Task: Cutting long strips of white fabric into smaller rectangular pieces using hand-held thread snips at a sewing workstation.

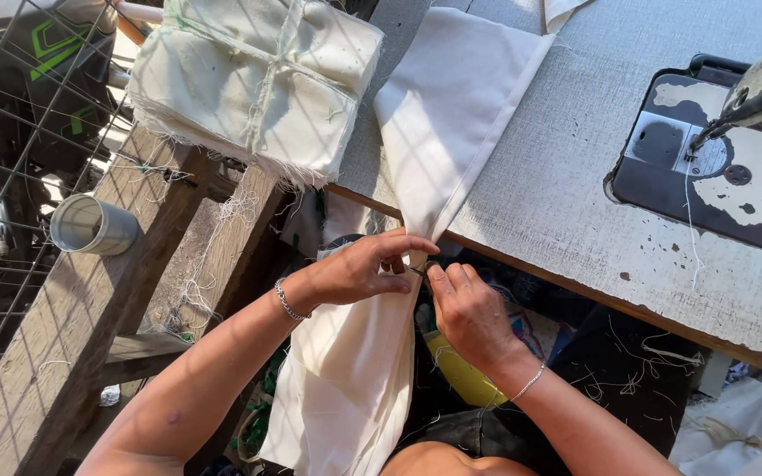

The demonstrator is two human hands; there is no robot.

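Note:
A long piece of cream fabric [451,115] runs from the grey table top over its front edge down to my lap. My left hand [363,269] pinches the fabric where it bunches just below the table edge. Touching it from the right, my right hand [469,308] grips the same bunched spot, and a small dark tool shows between my fingers. Both wrists carry thin bracelets.
A tied bundle of cream cloth pieces [257,79] sits on a wooden bench [90,300] at the left, near a grey cup [90,225]. The sewing machine [734,150] with its needle plate occupies the table's [557,194] right. Thread scraps litter the floor.

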